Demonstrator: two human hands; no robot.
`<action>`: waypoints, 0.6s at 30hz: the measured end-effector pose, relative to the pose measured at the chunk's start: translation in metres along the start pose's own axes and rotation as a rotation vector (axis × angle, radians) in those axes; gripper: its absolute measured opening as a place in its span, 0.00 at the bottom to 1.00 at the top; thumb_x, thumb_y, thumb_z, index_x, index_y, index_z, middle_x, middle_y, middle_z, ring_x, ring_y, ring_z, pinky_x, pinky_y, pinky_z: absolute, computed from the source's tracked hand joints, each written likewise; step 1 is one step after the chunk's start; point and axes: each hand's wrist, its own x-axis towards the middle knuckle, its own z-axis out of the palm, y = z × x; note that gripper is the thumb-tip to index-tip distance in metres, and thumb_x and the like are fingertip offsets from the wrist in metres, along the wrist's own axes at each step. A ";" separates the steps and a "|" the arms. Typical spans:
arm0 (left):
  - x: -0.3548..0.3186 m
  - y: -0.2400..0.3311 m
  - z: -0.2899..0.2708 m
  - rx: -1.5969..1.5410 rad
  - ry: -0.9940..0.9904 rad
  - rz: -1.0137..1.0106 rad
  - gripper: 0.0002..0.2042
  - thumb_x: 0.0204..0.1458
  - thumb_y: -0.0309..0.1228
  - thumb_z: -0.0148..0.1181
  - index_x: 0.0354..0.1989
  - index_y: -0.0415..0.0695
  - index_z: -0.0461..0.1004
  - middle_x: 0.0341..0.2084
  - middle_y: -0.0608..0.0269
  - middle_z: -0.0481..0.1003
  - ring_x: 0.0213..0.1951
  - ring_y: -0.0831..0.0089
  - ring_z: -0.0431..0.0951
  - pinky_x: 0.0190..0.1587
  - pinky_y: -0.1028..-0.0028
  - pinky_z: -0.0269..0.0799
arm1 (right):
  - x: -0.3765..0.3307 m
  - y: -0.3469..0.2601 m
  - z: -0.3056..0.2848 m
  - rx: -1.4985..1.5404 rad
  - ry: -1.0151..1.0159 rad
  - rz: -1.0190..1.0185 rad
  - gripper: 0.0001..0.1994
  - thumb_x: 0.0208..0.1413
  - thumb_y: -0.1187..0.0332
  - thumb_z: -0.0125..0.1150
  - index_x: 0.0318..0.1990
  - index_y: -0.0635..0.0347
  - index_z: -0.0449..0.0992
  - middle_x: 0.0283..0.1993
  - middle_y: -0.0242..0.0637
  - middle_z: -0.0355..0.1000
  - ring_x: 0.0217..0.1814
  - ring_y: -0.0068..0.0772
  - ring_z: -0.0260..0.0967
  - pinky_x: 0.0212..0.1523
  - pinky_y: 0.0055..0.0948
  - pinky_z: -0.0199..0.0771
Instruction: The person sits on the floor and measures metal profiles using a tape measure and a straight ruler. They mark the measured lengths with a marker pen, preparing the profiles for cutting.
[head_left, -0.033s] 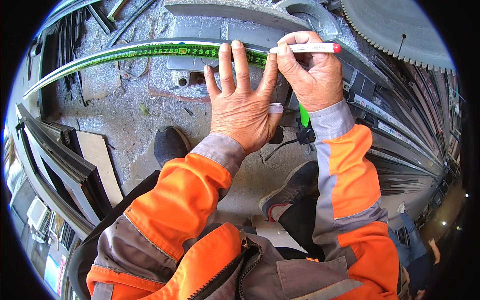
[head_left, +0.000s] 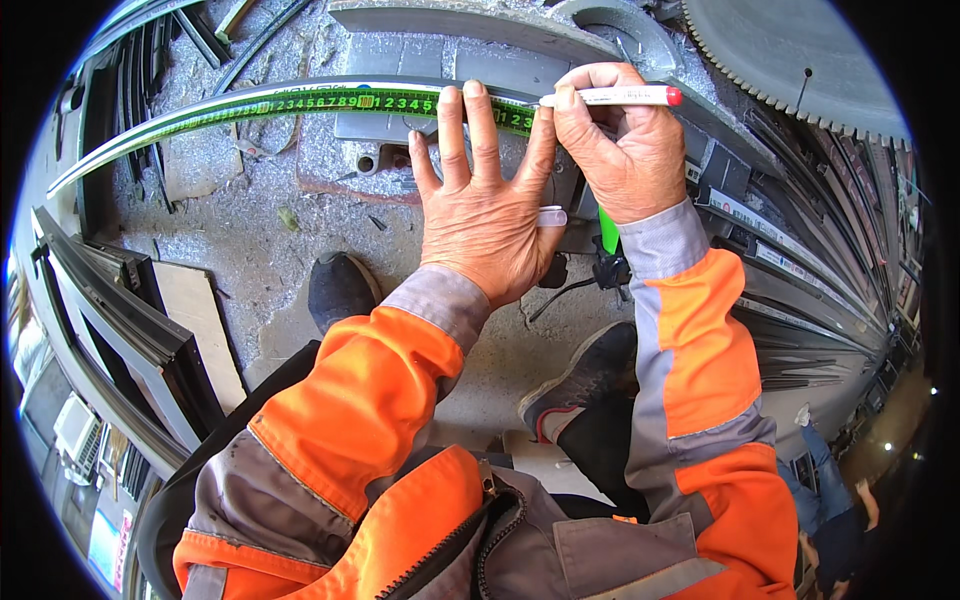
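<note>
My left hand (head_left: pixel 478 200) lies with its fingers spread over a green tape measure blade (head_left: pixel 400 103), fingertips pressing it along a long pale metal profile (head_left: pixel 240 94). A small whitish, cap-like piece (head_left: pixel 552 216) shows at the left thumb; whether the thumb grips it is hidden. In my right hand (head_left: pixel 628 150), thumb and fingers pinch a white marker pen (head_left: pixel 625 97) with a red end to the right. The pen's tip meets the profile's edge, just beyond my left index fingertip. A bright green object (head_left: pixel 607 232) is partly hidden below my right wrist.
A large toothed saw blade (head_left: pixel 800 60) stands at the far right. Many long metal profiles (head_left: pixel 800 240) are stacked below it. Dark frames (head_left: pixel 130 350) lean at the left, beside a board (head_left: pixel 200 320). Metal shavings cover the floor. Another person (head_left: pixel 835 500) is at the lower right.
</note>
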 end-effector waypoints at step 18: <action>0.000 -0.001 0.001 0.002 0.006 0.010 0.45 0.54 0.49 0.62 0.82 0.57 0.52 0.79 0.28 0.38 0.79 0.26 0.36 0.69 0.20 0.43 | 0.000 0.000 0.000 -0.022 0.002 -0.005 0.06 0.65 0.68 0.71 0.43 0.59 0.81 0.34 0.32 0.83 0.37 0.21 0.81 0.41 0.27 0.82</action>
